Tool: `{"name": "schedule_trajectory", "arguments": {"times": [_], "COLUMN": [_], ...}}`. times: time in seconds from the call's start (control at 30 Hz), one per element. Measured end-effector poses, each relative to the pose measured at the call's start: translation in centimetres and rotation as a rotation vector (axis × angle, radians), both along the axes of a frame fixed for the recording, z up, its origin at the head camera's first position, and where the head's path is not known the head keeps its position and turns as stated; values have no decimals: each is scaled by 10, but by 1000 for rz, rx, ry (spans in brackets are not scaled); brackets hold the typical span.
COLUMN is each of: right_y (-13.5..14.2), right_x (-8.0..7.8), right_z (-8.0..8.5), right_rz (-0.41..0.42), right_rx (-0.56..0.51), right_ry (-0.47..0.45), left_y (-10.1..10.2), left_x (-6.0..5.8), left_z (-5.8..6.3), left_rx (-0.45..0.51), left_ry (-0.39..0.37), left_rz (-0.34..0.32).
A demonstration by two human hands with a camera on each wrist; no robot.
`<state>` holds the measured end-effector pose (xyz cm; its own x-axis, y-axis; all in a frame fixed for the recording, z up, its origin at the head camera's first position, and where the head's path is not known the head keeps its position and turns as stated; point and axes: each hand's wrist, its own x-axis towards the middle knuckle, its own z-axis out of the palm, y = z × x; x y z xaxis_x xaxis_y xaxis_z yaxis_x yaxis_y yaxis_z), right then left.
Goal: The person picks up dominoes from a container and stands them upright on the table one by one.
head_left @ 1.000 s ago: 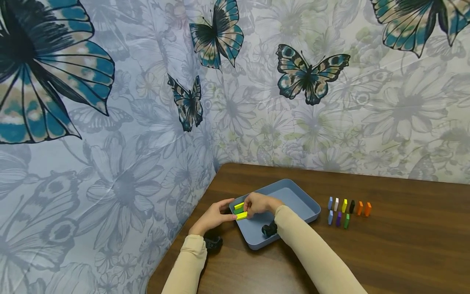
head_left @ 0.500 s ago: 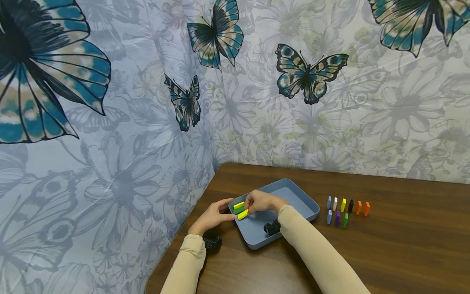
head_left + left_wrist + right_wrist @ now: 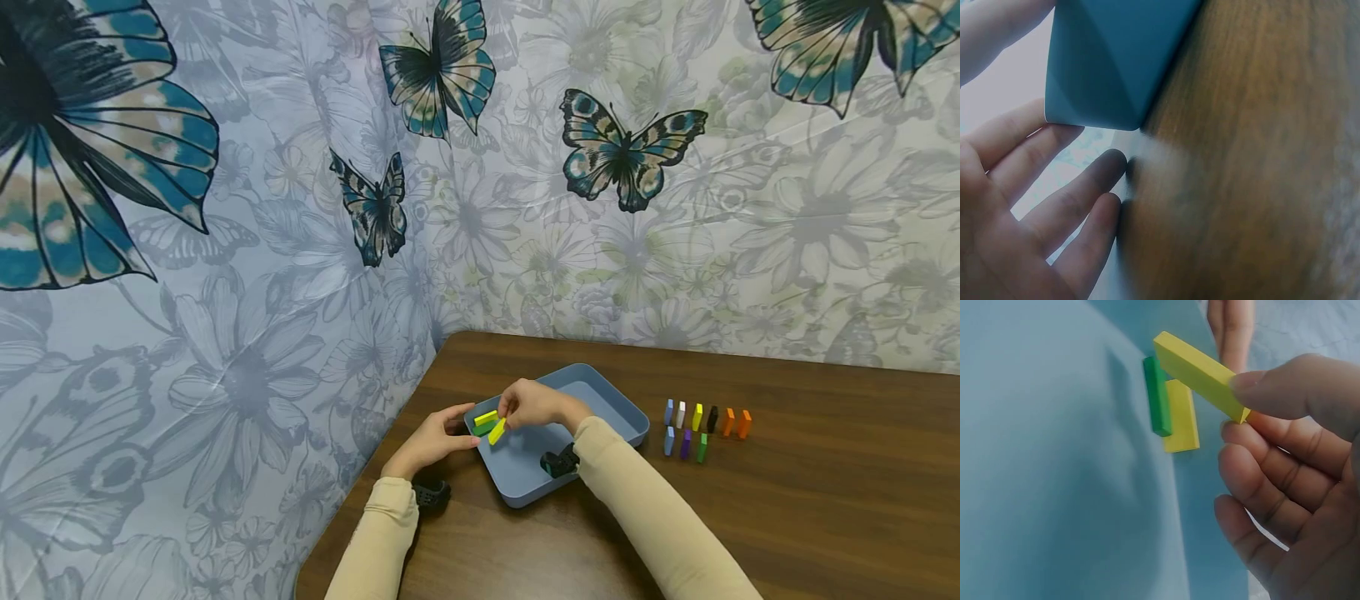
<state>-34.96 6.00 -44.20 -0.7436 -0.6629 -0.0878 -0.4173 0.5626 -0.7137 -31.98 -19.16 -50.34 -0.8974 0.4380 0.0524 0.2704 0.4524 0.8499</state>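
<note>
Over the left end of a blue-grey tray, my right hand pinches one end of a yellow domino-like block between thumb and fingers; the block tilts in the air. Below it in the tray, a green block and a second yellow block lie together, overlapping in the right wrist view. My left hand rests at the tray's left corner, thumb on one side and fingers on the other. In the left wrist view, fingers touch the outer tray wall, the lower ones extended loosely.
To the tray's right, several small coloured blocks stand upright in two rows on the wooden table, among them an orange block, a purple block and a black block. A butterfly-patterned wall borders the table behind and left.
My right hand has lifted the yellow block and turned it from lying nearly flat beside the green one to a steeper tilt. My left hand keeps its place at the tray corner.
</note>
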Motion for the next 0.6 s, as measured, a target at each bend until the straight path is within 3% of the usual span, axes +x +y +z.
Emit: {"name": "schedule_trajectory", "arguments": {"times": [0.33, 0.6], "right_y": [16, 35], "right_x": [6, 20], "right_z": [7, 16], "right_rz": [-7, -31], "right_rx": [-46, -113], "right_ry": [39, 96], "left_y": [0, 0], "left_x": [1, 0], "left_z": [0, 0], "left_rx": [-4, 4], "left_ry": [-28, -24], "left_rz": [21, 24]}}
